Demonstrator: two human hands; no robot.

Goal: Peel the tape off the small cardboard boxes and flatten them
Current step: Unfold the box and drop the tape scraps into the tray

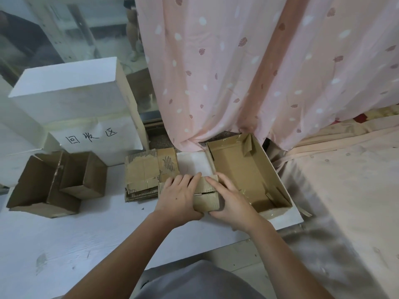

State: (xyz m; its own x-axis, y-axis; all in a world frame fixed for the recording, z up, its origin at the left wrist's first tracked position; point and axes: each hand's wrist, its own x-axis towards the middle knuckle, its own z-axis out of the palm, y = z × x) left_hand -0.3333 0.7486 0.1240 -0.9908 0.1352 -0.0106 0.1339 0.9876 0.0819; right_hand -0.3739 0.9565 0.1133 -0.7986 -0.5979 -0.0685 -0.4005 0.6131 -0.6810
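Grey garment: a grey cloth (200, 281) filled the bottom edge, nearest the camera.
Surface: the white surface (64, 240) carried all the cardboard.
Left hand: the left hand (178, 198) lay on the small brown cardboard box (206, 196), fingers nearly straight and spread across its top left part, thumb tucked at the near edge.
Right hand: the right hand (232, 200) covered the same box from the right, fingers extended over its top, thumb at the near corner; neither hand had curled round it.
Small box: it sat between the two hands at the middle of the surface, its top flaps closed with a slit between them.
Flattened stack: a pile of flattened brown corrugated cardboard pieces (149, 175) lay just left of the hands, touching the small box.
Open tray box: a large open brown cardboard box (248, 169) stood just right of the hands, with clear tape on its inner corners.
Left boxes: open brown cartons (58, 184) stood well to the left.
White box: a tall white box with handwritten black characters (86, 113) stood behind them.
Curtain: a pink leaf-patterned curtain (248, 67) hung at the back.
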